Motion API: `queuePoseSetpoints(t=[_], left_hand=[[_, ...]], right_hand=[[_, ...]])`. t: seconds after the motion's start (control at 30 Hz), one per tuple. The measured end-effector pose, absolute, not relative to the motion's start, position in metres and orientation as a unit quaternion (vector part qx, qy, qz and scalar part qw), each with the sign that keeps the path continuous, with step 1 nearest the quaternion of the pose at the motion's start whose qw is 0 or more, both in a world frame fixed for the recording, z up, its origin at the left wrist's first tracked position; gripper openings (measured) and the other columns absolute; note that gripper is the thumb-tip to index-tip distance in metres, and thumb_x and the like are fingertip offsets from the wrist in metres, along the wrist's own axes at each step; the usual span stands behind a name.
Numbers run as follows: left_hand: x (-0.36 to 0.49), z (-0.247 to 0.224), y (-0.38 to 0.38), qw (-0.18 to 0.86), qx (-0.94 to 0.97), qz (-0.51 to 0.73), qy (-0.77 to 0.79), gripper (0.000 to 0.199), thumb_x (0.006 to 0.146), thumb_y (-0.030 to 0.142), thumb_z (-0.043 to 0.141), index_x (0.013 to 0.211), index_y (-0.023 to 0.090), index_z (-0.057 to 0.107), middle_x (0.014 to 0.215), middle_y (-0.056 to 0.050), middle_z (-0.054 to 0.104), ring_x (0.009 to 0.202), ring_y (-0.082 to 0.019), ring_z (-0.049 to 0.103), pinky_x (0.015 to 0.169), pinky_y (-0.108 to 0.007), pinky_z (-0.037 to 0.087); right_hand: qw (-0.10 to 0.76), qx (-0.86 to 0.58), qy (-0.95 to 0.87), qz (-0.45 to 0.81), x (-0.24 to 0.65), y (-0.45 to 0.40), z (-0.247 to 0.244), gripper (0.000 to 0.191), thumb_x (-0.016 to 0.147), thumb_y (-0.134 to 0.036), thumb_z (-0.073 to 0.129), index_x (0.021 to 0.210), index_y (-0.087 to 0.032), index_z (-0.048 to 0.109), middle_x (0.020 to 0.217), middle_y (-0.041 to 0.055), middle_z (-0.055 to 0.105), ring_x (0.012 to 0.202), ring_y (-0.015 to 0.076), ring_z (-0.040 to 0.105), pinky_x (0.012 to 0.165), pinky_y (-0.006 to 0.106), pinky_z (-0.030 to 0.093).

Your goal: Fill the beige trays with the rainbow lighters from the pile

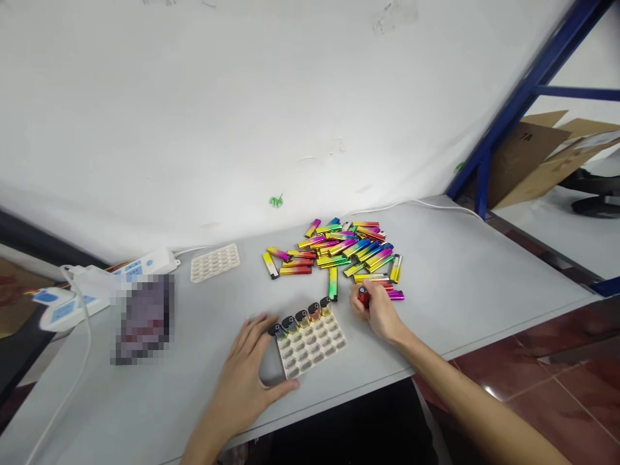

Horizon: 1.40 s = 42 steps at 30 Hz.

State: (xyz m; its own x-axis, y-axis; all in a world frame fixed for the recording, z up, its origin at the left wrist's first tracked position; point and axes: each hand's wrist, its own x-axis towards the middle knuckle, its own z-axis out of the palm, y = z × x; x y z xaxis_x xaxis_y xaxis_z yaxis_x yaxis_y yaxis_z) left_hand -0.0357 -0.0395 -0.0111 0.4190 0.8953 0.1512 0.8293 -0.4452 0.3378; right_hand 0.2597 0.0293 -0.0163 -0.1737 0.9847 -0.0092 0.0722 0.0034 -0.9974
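A cream tray (314, 345) with rows of oval slots lies near the table's front edge. Several lighters (302, 318) stand upright along its far row, black tops up. My left hand (249, 365) is spread around the tray's left side, fingertips by the leftmost lighter and thumb by the near corner. To the right of the tray, my right hand (378, 310) is closed around a red lighter (363, 296), most of it hidden by the fingers. Just beyond lies a heap of shiny multicoloured lighters (339, 248). One green and yellow lighter (332, 283) lies between heap and tray.
A second slotted tray (215, 262) rests at the back left by the wall. Power strips (130, 271) with white cables and a blurred dark object (145, 320) are at the left. Blue metal framing (513, 97) and a cardboard box (537, 155) stand beyond the table's right end.
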Motion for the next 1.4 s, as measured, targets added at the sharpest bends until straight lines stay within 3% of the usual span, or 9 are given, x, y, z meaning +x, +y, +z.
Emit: queuePoseSetpoints(t=[0.17, 0.27, 0.47, 0.63, 0.87, 1.2, 1.4], left_hand=[[-0.035, -0.012, -0.039, 0.11, 0.833, 0.166, 0.517, 0.054, 0.075, 0.063, 0.073, 0.111, 0.026, 0.058, 0.151, -0.007, 0.049, 0.144, -0.035, 0.039, 0.119, -0.06, 0.034], [-0.034, -0.011, -0.04, 0.112, 0.833, 0.164, 0.516, 0.055, 0.076, 0.064, 0.072, 0.111, 0.026, 0.056, 0.152, -0.007, 0.048, 0.145, -0.035, 0.037, 0.12, -0.06, 0.032], [-0.032, -0.009, -0.043, 0.108, 0.837, 0.161, 0.512, 0.056, 0.079, 0.065, 0.069, 0.113, 0.024, 0.054, 0.152, -0.01, 0.047, 0.147, -0.034, 0.034, 0.121, -0.059, 0.03], [-0.031, -0.009, -0.043, 0.11, 0.841, 0.167, 0.503, 0.062, 0.08, 0.065, 0.067, 0.122, 0.023, 0.052, 0.152, -0.01, 0.046, 0.146, -0.034, 0.034, 0.122, -0.058, 0.027], [-0.032, -0.009, -0.043, 0.114, 0.841, 0.178, 0.498, 0.073, 0.079, 0.066, 0.067, 0.136, 0.024, 0.046, 0.15, -0.009, 0.049, 0.147, -0.033, 0.034, 0.123, -0.056, 0.026], [-0.035, -0.012, -0.045, 0.126, 0.84, 0.188, 0.494, 0.079, 0.073, 0.066, 0.073, 0.136, 0.024, 0.048, 0.147, -0.009, 0.052, 0.146, -0.031, 0.035, 0.124, -0.055, 0.024], [-0.036, -0.013, -0.043, 0.115, 0.842, 0.199, 0.488, 0.077, 0.075, 0.065, 0.072, 0.136, 0.025, 0.048, 0.146, -0.008, 0.053, 0.145, -0.032, 0.038, 0.122, -0.056, 0.028]], right_hand=[[0.481, -0.462, -0.512, 0.541, 0.258, 0.028, -0.014, 0.063, 0.097, -0.066, 0.024, 0.054, -0.023, 0.041, 0.044, -0.0042, 0.026, 0.041, 0.0113, 0.024, 0.045, 0.029, 0.019], [0.491, -0.455, -0.512, 0.538, 0.257, 0.027, -0.01, 0.065, 0.097, -0.069, 0.021, 0.066, -0.021, 0.052, 0.051, -0.0042, 0.031, 0.045, 0.012, 0.027, 0.047, 0.029, 0.02], [0.476, -0.445, -0.637, 0.413, 0.256, 0.019, 0.003, 0.034, 0.098, -0.052, 0.046, 0.086, -0.021, 0.057, 0.076, 0.0007, 0.053, 0.071, 0.0169, 0.05, 0.065, 0.03, 0.04], [0.441, -0.448, -0.719, 0.297, 0.25, 0.001, 0.024, 0.024, 0.09, -0.042, 0.066, 0.084, -0.022, 0.054, 0.082, 0.0011, 0.056, 0.077, 0.0177, 0.053, 0.071, 0.031, 0.043], [0.365, -0.411, -0.778, 0.303, 0.221, -0.023, 0.046, 0.023, 0.089, -0.04, 0.07, 0.101, -0.022, 0.062, 0.088, 0.0014, 0.067, 0.069, 0.0133, 0.06, 0.063, 0.026, 0.047], [0.268, -0.43, -0.858, 0.082, 0.17, -0.03, 0.026, 0.018, 0.092, -0.033, 0.068, 0.104, -0.021, 0.062, 0.089, 0.0019, 0.073, 0.073, 0.0178, 0.07, 0.055, 0.027, 0.04], [0.243, -0.449, -0.858, 0.055, 0.17, -0.036, 0.026, 0.023, 0.095, -0.037, 0.064, 0.11, -0.021, 0.058, 0.083, 0.0006, 0.076, 0.069, 0.0186, 0.072, 0.053, 0.028, 0.037]])
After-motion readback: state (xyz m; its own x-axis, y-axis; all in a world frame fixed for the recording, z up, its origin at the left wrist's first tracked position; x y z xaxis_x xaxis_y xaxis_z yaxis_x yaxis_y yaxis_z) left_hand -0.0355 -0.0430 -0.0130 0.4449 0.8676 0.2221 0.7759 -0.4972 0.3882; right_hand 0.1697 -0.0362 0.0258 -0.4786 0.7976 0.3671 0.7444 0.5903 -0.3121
